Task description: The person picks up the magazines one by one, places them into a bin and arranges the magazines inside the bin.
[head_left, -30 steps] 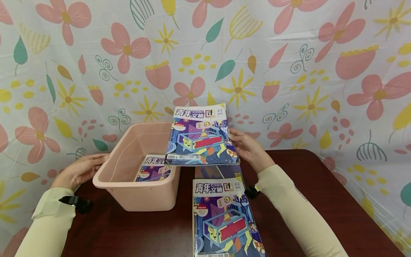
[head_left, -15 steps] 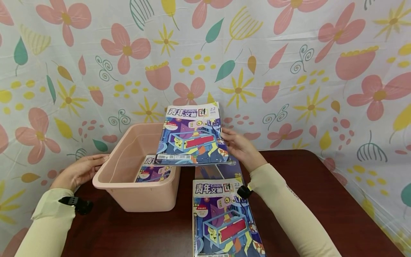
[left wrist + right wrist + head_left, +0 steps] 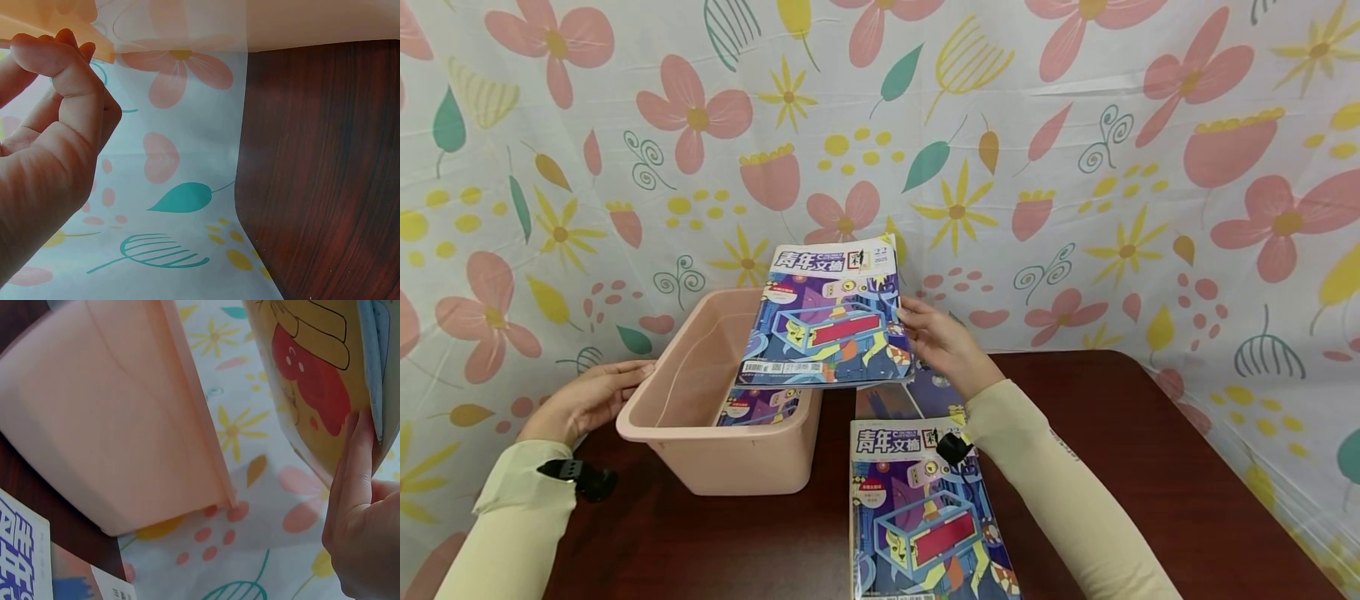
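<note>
My right hand (image 3: 937,337) grips a colourful magazine (image 3: 824,321) by its right edge and holds it tilted in the air over the right side of a pink plastic bin (image 3: 700,442). In the right wrist view its fingers (image 3: 357,481) press the magazine's yellow back cover (image 3: 312,375), beside the bin's wall (image 3: 112,425). Another copy (image 3: 758,406) lies inside the bin, partly hidden. My left hand (image 3: 587,398) holds the bin's left rim, fingers curled on it (image 3: 69,75).
A stack of the same magazines (image 3: 921,508) lies on the dark wooden table (image 3: 1150,467) in front of me, under my right forearm. A floral plastic sheet (image 3: 1075,167) hangs behind the table and drapes over its left edge.
My right hand has carried the held magazine to the left, further over the bin. The left hand and the bin have stayed put.
</note>
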